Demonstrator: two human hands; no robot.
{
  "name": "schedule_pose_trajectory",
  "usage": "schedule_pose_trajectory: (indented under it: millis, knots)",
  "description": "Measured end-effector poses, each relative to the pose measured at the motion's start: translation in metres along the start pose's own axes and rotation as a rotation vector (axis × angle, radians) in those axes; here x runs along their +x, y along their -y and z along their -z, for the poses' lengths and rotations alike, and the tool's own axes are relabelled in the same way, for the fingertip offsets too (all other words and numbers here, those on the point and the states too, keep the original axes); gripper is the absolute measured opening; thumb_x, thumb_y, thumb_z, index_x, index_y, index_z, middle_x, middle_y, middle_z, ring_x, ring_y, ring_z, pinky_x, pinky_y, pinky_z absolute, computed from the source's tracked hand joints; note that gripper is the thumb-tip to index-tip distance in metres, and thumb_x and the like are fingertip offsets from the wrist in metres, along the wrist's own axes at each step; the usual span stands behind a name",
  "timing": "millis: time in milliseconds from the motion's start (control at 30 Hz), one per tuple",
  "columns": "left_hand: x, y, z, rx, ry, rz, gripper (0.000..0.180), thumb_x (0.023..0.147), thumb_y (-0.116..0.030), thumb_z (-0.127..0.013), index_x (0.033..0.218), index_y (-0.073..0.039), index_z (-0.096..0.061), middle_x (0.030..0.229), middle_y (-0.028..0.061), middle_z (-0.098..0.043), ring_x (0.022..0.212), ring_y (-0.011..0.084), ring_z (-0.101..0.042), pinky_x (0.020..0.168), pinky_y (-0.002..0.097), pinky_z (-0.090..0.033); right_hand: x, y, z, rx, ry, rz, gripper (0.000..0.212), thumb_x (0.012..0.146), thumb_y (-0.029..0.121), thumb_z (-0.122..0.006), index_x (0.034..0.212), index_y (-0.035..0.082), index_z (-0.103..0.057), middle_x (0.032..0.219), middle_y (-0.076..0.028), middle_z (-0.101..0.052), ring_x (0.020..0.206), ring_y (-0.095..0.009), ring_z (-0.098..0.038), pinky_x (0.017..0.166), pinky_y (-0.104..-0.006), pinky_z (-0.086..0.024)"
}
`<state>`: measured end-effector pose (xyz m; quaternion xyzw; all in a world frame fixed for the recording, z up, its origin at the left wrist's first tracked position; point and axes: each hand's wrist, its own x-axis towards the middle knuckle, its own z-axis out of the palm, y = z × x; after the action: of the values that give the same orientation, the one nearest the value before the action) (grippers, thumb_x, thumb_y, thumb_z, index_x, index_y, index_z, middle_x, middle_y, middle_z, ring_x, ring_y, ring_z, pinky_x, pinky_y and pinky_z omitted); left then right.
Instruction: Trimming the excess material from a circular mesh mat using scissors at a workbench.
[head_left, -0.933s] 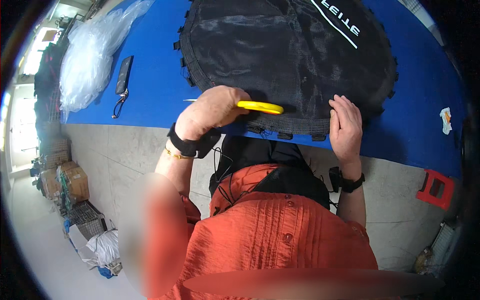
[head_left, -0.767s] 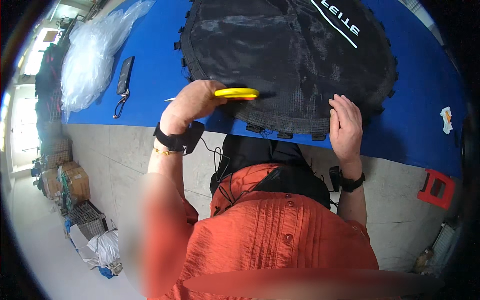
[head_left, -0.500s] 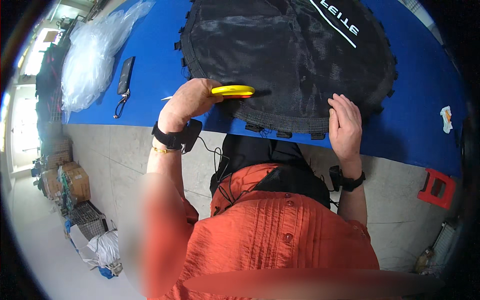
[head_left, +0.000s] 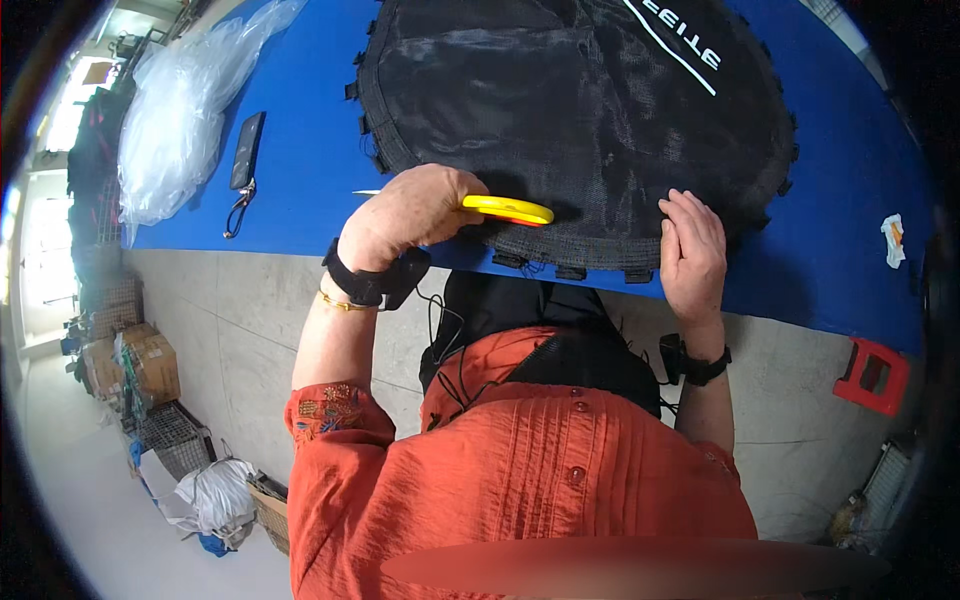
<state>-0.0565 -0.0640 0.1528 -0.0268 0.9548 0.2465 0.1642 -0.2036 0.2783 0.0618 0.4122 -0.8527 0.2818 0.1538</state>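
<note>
A round black mesh mat (head_left: 500,120) with small black tabs along its rim and white printing at the far right lies on the blue-covered table (head_left: 280,190). Over its near left rim, my left hand (head_left: 415,210) is closed around a pair of scissors (head_left: 525,209). Their yellow and orange handles stick out to the right of my fingers, and a pale pointed tip shows on the left; the middle is hidden in my grip. On the near right rim of the mat rests my right hand (head_left: 692,245), fingers stretched out and holding nothing.
Clear plastic sheeting (head_left: 175,130) is heaped at the table's left, beside a dark phone (head_left: 247,150) with a strap. A small white wrapper (head_left: 892,241) lies at the right. Below the table's right edge stands a red stool (head_left: 872,377); cardboard boxes (head_left: 150,365) are on the floor at left.
My left hand has moved right and slightly nearer me with the scissors, along the mat's near rim. My right hand has hardly moved.
</note>
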Motion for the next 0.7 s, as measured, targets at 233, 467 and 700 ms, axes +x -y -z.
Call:
schedule_pose_trajectory:
  millis: [233,467,700]
  knots:
    - [-0.004,0.013,0.016,-0.070,-0.002,0.072,0.022,0.094,-0.020,-0.078,0.113,-0.008,-0.079,0.093,0.0167,-0.077,0.085,0.0345,-0.074,0.077,0.0406,-0.057,0.004,0.002,0.000,-0.001,0.016,-0.003,0.021,0.101,0.006,-0.065,0.118,-0.001,-0.075,0.129,-0.017,-0.074,0.127,-0.035,-0.067,0.115,-0.0505,-0.048]
    - [0.009,0.000,0.000,-0.053,0.053,-0.076,0.021,0.093,-0.014,-0.079,0.112,-0.006,-0.075,0.098,0.0134,-0.076,0.094,0.0330,-0.074,0.081,0.0400,-0.057,0.003,-0.001,0.000,-0.017,0.006,-0.002,0.020,0.099,0.005,-0.066,0.117,0.000,-0.075,0.128,-0.017,-0.074,0.126,-0.036,-0.067,0.114,-0.0501,-0.048]
    - [0.032,-0.039,-0.045,-0.038,-0.166,-0.340,0.015,0.089,-0.012,-0.072,0.104,-0.010,-0.074,0.094,0.0132,-0.074,0.089,0.0397,-0.072,0.074,0.0482,-0.058,0.002,0.001,0.001,0.012,-0.017,-0.009,0.021,0.097,0.005,-0.068,0.116,0.001,-0.074,0.127,-0.017,-0.074,0.125,-0.035,-0.067,0.113,-0.0498,-0.048]
